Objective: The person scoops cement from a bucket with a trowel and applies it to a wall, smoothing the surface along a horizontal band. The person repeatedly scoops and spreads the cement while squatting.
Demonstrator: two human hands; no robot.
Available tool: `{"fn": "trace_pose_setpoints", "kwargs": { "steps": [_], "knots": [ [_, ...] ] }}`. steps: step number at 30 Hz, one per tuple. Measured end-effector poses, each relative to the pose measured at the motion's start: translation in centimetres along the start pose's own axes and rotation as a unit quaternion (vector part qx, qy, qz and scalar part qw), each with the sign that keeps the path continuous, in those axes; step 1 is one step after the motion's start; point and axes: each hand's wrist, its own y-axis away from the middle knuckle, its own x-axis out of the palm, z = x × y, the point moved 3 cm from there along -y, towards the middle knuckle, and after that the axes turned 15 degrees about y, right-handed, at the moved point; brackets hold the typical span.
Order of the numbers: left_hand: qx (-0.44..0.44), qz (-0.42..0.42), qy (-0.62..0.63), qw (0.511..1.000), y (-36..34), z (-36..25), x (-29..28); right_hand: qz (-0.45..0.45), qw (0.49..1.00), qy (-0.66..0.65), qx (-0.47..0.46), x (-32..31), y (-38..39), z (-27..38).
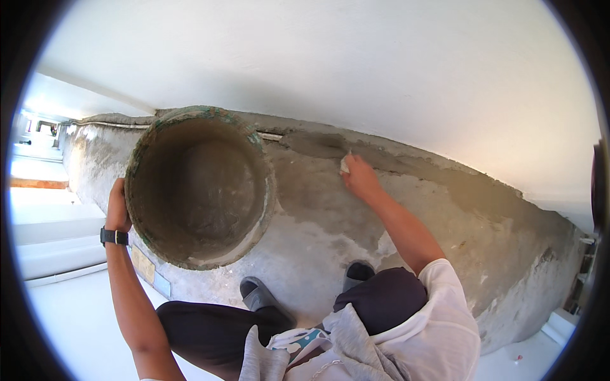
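Held bucket [190, 146] by its left side with left hand [118, 206]; could not tell finger spread. Pinched small pale piece [345, 164] between closed fingers of right hand [363, 178], near damp mortar [318, 145] below white wall [381, 63]. Called for light, even strokes, keeping bucket steady.

The left arm [135, 305] stretches forward from the lower edge, at the person's left side. The left hand [117, 208] also points forward (a part of it is hidden, so its grip is not clear). The right arm [408, 230] reaches forward and inward, and the right hand [362, 178] is curled closed, its back facing up.
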Motion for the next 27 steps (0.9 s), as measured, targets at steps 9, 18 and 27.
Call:
{"fn": "trace_pose_setpoints", "kwargs": {
  "steps": [9,18,27],
  "knots": [
    [-0.004,0.004,-0.026,1.000,-0.2,-0.5,0.0,-0.010,1.000,0.022,-0.004,-0.2,1.4,0.4],
    [-0.022,0.010,0.017,1.000,-0.1,-0.4,0.8,-0.052,0.998,0.034,-0.020,-0.9,1.6,-1.0],
    [-0.011,0.036,0.024,0.999,-0.5,-0.1,0.2,-0.044,0.998,0.044,-0.017,-0.8,2.0,-1.8]
  ]
}}
